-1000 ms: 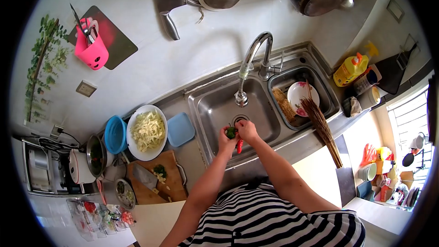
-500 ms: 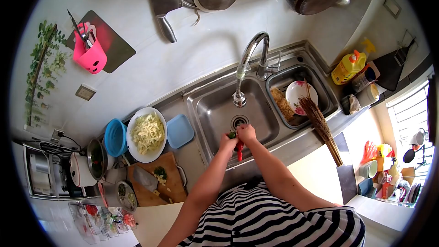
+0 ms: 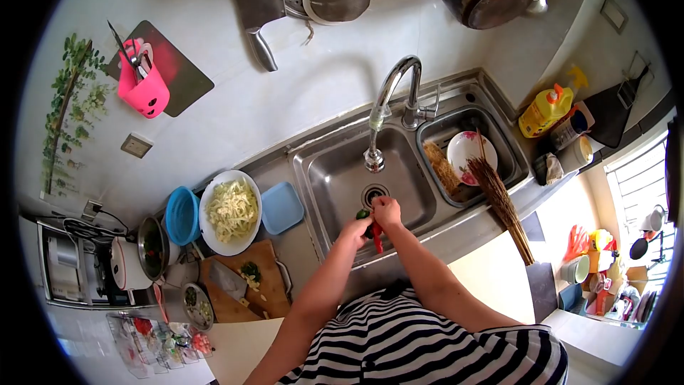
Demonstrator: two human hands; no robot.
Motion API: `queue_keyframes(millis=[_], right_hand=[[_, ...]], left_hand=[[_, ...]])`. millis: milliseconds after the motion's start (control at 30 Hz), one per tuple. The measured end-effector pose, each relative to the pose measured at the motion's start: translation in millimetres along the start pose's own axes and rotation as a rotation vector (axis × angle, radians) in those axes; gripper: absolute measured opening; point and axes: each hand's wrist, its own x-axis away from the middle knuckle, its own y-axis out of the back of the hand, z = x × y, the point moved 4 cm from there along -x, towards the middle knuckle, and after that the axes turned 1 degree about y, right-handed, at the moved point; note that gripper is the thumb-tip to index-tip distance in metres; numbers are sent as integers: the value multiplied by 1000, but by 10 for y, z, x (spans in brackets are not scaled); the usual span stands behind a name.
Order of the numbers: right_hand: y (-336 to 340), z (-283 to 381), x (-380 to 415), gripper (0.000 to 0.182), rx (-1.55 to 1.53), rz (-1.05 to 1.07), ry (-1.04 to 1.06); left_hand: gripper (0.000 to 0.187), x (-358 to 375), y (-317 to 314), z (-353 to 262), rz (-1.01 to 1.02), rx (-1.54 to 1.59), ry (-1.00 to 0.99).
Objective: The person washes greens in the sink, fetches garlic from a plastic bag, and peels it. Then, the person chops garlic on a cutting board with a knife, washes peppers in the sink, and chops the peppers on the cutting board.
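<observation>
Both my hands are close together over the front of the steel sink basin point(image 3: 331, 178). My left hand point(image 3: 356, 231) is closed round dark green peppers point(image 3: 363, 214), whose ends show above the fingers. My right hand point(image 3: 387, 212) has its fingers pinched together beside them, at the top of a red pepper point(image 3: 377, 239) that hangs down between the hands. Exactly how the fingertips of the right hand hold it is too small to tell. The chrome faucet point(image 3: 374, 160) hangs above the drain, beyond my hands, and no water stream is visible.
Left of the sink are a light blue tray point(image 3: 282, 207), a white bowl of shredded vegetable point(image 3: 207, 227), a blue basket point(image 3: 182, 215) and a cutting board point(image 3: 274, 287) with a cleaver point(image 3: 229, 282). At right, a grey basin point(image 3: 511, 144) holds a plate point(image 3: 467, 148); a straw brush point(image 3: 504, 210) lies across its edge.
The whole view has shifted slightly. My hands have tilted a little, and more of the green peppers shows above my left hand. The red pepper still hangs between my hands.
</observation>
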Motion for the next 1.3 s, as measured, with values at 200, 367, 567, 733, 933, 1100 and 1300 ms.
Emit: queue_keyframes(millis=[200, 367, 567, 733, 933, 1100, 1300], right_hand=[[552, -84, -838, 24, 5, -116, -113], [599, -51, -908, 24, 119, 119, 3], [533, -46, -522, 29, 194, 194, 181], [458, 74, -374, 26, -22, 294, 130], [204, 472, -113, 22, -256, 515, 182], [226, 727, 18, 21, -104, 449, 319], [141, 821, 47, 22, 5, 267, 381]], left_hand=[[15, -229, 194, 599, 114, -193, -432], [54, 33, 358, -29, 36, -158, -493], [57, 156, 300, -201, 124, -142, -598], [54, 321, 210, -274, 48, -366, -699], [48, 459, 123, -383, 7, -568, -893], [44, 531, 128, -467, -12, -552, -900], [46, 649, 71, -456, -119, -633, -1149]])
